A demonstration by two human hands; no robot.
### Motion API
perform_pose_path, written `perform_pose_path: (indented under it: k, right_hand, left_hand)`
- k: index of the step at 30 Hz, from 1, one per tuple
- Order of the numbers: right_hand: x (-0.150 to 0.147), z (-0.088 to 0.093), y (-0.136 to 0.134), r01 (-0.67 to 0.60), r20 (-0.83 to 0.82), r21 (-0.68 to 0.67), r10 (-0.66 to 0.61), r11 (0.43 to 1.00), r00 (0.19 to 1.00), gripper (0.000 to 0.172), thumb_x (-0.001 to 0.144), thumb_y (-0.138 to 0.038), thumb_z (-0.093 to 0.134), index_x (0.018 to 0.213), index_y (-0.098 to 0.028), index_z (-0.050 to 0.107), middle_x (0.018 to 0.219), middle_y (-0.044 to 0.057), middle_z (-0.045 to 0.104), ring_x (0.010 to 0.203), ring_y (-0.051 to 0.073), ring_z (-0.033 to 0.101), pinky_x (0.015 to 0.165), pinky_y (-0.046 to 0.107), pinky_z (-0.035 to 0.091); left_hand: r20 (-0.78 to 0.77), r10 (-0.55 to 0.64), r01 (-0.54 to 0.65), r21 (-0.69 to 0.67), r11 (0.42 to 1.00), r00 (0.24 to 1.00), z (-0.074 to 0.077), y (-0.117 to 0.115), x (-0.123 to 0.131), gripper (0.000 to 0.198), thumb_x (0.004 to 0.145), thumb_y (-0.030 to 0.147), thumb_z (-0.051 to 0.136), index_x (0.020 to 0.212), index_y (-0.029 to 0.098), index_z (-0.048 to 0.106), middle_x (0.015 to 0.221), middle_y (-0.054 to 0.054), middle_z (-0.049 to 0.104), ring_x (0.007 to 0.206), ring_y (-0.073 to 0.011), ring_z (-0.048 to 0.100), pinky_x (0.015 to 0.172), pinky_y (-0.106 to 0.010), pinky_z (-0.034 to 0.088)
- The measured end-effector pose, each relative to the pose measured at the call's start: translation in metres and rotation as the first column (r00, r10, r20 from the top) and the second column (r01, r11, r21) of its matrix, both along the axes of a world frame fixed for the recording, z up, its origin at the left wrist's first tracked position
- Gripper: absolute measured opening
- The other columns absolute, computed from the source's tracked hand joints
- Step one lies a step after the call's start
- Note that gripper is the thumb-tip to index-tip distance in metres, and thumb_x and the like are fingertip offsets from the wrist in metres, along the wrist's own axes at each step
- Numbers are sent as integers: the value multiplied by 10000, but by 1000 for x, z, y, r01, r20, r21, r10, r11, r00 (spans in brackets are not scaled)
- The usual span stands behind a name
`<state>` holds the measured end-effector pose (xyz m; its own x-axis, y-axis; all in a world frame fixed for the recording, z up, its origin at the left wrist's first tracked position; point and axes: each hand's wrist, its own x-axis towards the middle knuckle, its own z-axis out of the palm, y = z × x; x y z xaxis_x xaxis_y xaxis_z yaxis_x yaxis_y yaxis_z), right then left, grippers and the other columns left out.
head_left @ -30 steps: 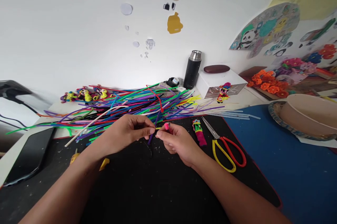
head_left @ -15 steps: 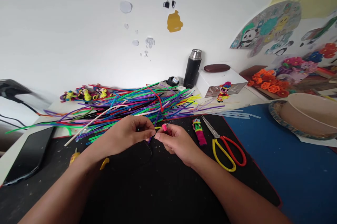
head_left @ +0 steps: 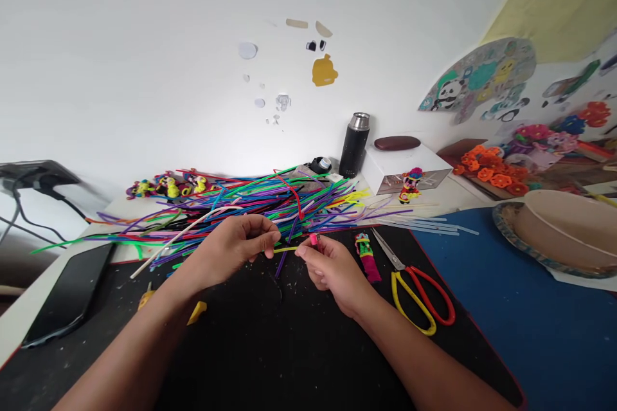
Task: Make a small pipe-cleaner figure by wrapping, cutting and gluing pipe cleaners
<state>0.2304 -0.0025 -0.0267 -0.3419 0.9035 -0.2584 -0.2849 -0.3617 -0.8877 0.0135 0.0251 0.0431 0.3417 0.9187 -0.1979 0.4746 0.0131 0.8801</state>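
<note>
A short yellow pipe cleaner [head_left: 286, 249] stretches between my two hands, above the black mat [head_left: 270, 347]. My left hand [head_left: 241, 242] pinches one end between thumb and fingers. The other end goes into my right hand [head_left: 330, 263], whose thumb presses against the forefinger. A small pink piece [head_left: 315, 239] pokes up from the right fist; the rest of it is hidden by the fingers. Just right of that hand lies a magenta and green pipe-cleaner figure [head_left: 367, 258], beside open scissors [head_left: 405, 273] with one yellow and one red handle.
Behind my hands spreads a heap of colourful pipe cleaners [head_left: 260, 199]. A phone [head_left: 70, 292] lies at left, and a yellow tool [head_left: 195, 313] is partly under my left forearm. A black flask [head_left: 355, 144], a white box [head_left: 409, 166] and a bowl [head_left: 569, 224] stand farther back.
My hands have drawn apart slightly, and the yellow pipe cleaner now shows stretched between them. The camera view has tilted up, so everything sits lower.
</note>
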Motion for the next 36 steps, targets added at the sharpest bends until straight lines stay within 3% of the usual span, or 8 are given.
perform_pose_path:
  k: [5, 10, 16, 24, 36]
  right_hand:
    - [2, 2, 1, 19, -37, 6, -19, 1000, 999, 500, 787, -622, 839, 878, -201, 585, 557, -136, 356, 451, 43, 207, 451, 237, 81]
    - [0, 4, -1, 8, -58, 9, -8, 1000, 998, 568, 758, -689, 854, 892, -202, 594, 551, -134, 363, 450, 47, 214, 452, 238, 91]
    - [-3, 3, -4, -42, -46, 31, 43, 999, 998, 552, 756, -674, 859, 839, -212, 568, 545, -135, 337, 459, 53, 209, 453, 243, 100]
    - [-2, 2, -4, -39, 1, 33, 39, 999, 999, 459, 781, -565, 853, 846, -210, 571, 540, -143, 329, 457, 55, 203, 449, 241, 118]
    - [0, 1, -1, -17, 30, 25, 16, 1000, 999, 425, 801, -553, 826, 852, -216, 571, 554, -135, 336, 469, 67, 197, 460, 244, 129]
  left_hand:
    - [-14, 14, -13, 33, 999, 1000, 6, -2, 4, 349, 851, 552, 748, 811, 205, 724, 725, 17, 708, 624, -152, 513, 611, -266, 391]
    - [-62, 10, -8, 30, 1000, 998, 1, -4, 9, 370, 862, 573, 721, 846, 203, 732, 725, 13, 723, 597, -146, 467, 585, -269, 352]
    - [-96, -46, 49, 25, 998, 994, -7, -6, 10, 389, 941, 576, 648, 890, 201, 738, 759, 0, 744, 634, -155, 497, 608, -272, 363]
    - [-89, -103, 102, -12, 995, 991, -5, -8, 10, 371, 966, 556, 620, 896, 204, 715, 806, -12, 760, 651, -166, 539, 622, -279, 407]
    - [-48, 18, -18, 12, 1000, 999, 3, -5, 4, 378, 891, 572, 691, 885, 195, 711, 745, -8, 756, 593, -156, 511, 588, -271, 391]
